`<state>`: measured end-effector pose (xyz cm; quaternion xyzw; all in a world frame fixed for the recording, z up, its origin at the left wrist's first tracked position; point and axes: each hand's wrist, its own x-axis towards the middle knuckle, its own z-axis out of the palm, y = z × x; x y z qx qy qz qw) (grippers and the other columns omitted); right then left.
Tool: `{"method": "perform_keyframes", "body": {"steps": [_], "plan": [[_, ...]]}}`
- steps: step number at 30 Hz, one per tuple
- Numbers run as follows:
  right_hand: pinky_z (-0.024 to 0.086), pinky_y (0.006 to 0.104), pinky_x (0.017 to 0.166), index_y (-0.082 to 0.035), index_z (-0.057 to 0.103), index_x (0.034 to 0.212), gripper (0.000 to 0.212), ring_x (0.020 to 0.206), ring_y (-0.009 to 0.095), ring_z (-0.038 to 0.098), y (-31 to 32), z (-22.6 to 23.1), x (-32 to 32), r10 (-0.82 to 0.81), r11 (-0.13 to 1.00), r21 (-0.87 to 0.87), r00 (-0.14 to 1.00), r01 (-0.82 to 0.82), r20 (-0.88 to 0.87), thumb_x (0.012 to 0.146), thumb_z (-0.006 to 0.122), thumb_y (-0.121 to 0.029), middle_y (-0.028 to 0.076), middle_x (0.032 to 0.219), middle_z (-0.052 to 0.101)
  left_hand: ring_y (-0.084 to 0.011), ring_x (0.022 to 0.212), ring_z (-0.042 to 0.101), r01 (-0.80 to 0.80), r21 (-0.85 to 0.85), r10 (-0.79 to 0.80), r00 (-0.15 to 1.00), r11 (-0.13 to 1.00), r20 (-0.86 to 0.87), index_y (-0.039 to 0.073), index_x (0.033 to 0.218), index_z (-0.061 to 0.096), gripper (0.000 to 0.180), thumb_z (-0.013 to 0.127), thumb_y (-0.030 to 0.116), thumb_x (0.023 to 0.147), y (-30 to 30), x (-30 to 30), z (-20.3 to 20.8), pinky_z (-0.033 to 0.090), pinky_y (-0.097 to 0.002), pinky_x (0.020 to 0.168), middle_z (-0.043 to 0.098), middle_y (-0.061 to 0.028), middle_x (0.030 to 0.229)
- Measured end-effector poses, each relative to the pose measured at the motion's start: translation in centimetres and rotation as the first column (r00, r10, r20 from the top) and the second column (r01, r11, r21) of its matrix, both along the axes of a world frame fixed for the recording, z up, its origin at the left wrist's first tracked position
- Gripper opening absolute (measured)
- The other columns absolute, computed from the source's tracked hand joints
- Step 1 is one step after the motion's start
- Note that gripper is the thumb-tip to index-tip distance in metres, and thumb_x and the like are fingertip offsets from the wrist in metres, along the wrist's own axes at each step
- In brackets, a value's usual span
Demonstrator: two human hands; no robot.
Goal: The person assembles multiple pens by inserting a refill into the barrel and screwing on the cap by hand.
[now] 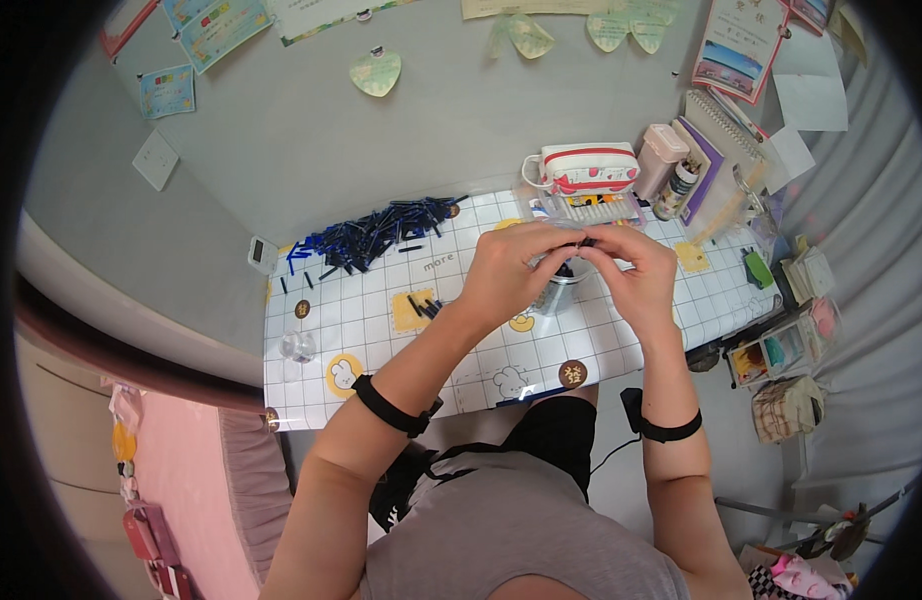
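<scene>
My left hand and my right hand meet at the fingertips above a clear plastic jar. Both are closed in a pinch on a small dark piece, which looks like an ink cartridge; the fingers cover most of it. Dark blue pieces show inside the jar, partly behind my left hand. On the left of the table, a heap of slim dark blue ink cartridges lies spread along the back edge. A few more cartridges rest close to my left forearm.
The table has a white gridded cover. At its back stand a white and red pencil case, a pink container and a patterned bottle. A crumpled clear plastic item sits front left, a small white clock back left.
</scene>
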<state>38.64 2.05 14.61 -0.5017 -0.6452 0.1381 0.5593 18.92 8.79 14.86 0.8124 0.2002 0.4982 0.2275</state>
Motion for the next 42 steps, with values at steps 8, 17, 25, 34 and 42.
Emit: {"method": "perform_keyframes", "body": {"steps": [8,17,25,34,42], "plan": [[0.062,0.0346,0.075,-0.002,0.084,0.109,0.019,0.086,0.028,0.079,0.6,-1.9,1.0,-0.071,0.992,0.117,0.979,0.049,0.193,0.09,0.086,-0.006,0.013,0.098,0.083,-0.028,0.093,0.081,-0.128,-0.014,0.122,0.969,0.992,-0.214,0.008,0.111,0.085,0.019,0.086,0.012,0.092,-0.1,0.1,-2.2,0.063,-0.0356,0.082,0.084,-0.0116,0.105],[0.059,0.0433,0.095,-0.003,0.082,0.108,0.018,0.109,0.033,0.073,0.7,-1.6,-0.1,-0.204,0.966,0.226,0.909,0.126,0.363,0.092,0.083,-0.01,0.012,0.119,0.079,-0.0374,0.131,0.069,-0.159,0.141,0.177,0.977,0.977,-0.121,0.006,0.12,0.082,0.02,0.073,0.009,0.103,0.1,-2.0,-2.9,0.052,-0.0475,0.113,0.079,-0.0133,0.132],[0.059,0.0414,0.091,-0.002,0.079,0.106,0.014,0.105,0.034,0.074,-1.3,-1.6,-7.0,-0.029,0.968,0.249,0.968,-0.035,0.249,0.092,0.081,-0.003,0.013,0.115,0.079,-0.0394,0.127,0.067,-0.455,-0.066,0.452,0.89,0.888,-0.052,0.0,0.13,0.073,0.026,0.062,0.003,0.107,-1.1,-13.1,-6.5,0.051,-0.047,0.11,0.074,-0.0174,0.133],[0.056,0.0477,0.091,0.0,0.072,0.123,0.036,0.105,0.038,0.067,1.4,-12.2,-17.0,0.162,0.969,-0.234,0.922,-0.081,0.352,0.095,0.081,-0.021,0.016,0.11,0.07,-0.0432,0.14,0.058,-0.581,-0.091,0.532,0.789,0.809,-0.308,-0.001,0.145,0.061,0.047,0.064,-0.002,0.098,-4.3,-18.7,-15.4,0.046,-0.0508,0.118,0.063,-0.0222,0.151],[0.051,0.0481,0.094,0.0,0.069,0.126,0.036,0.105,0.039,0.06,2.3,-14.8,-19.6,0.033,0.994,-0.103,0.86,0.023,0.51,0.095,0.077,-0.015,0.018,0.116,0.061,-0.0357,0.153,0.049,-0.513,0.063,0.463,0.709,0.856,-0.532,-0.002,0.154,0.054,0.055,0.061,0.007,0.101,-4.5,-17.9,-15.8,0.036,-0.0477,0.131,0.052,-0.0186,0.165]]}}
